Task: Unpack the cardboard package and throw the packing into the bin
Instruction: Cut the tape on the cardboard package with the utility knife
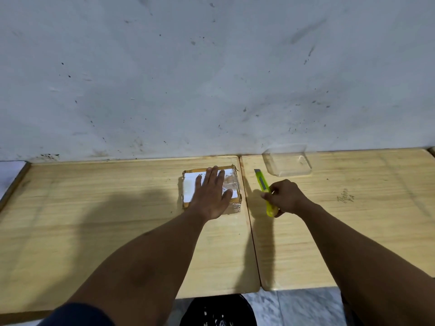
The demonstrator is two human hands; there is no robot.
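Early stage: taped cardboard package (231, 184) still sealed on the worktop (117, 208), left hand (209, 196) spread flat on it, right hand (286, 196) gripping yellow cutter (263, 184) beside it; cutting, unpacking, binning remain.

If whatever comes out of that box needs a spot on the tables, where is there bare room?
The left table is bare left of the box. The right table is bare right of the right hand, apart from the clear lid by the wall. It is crowded at the seam: left hand on the box, cutter beside it.
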